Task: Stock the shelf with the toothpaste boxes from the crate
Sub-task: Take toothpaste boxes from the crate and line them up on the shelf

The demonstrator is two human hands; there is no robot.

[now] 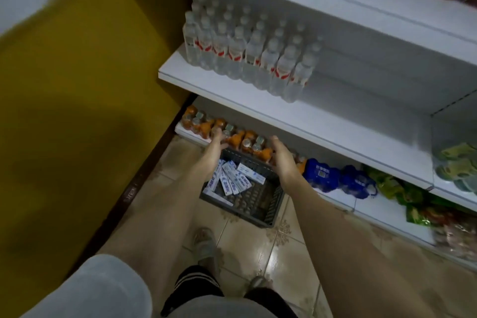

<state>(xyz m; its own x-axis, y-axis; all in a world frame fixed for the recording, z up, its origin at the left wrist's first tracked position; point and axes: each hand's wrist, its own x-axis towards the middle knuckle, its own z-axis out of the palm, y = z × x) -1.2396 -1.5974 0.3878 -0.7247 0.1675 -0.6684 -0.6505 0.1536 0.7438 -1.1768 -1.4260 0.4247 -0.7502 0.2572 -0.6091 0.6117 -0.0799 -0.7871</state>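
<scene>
Reaching down at frame centre, left hand [215, 148] and right hand [281, 160] both empty, fingers loosely spread, over the far rim of the grey crate [268, 210] on the tiled floor. Toothpaste boxes [232, 179] heaped in the crate's left half. Above, at centre right, white shelf [322, 121], with clear bottles [247, 51] at its left end.

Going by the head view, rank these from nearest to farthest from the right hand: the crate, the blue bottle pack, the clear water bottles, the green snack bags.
From the right hand:
1. Crate, directly below it on the floor.
2. Blue bottle pack, just right, bottom shelf.
3. Green snack bags, further right along the bottom shelf.
4. Clear water bottles, up on the middle shelf.
</scene>
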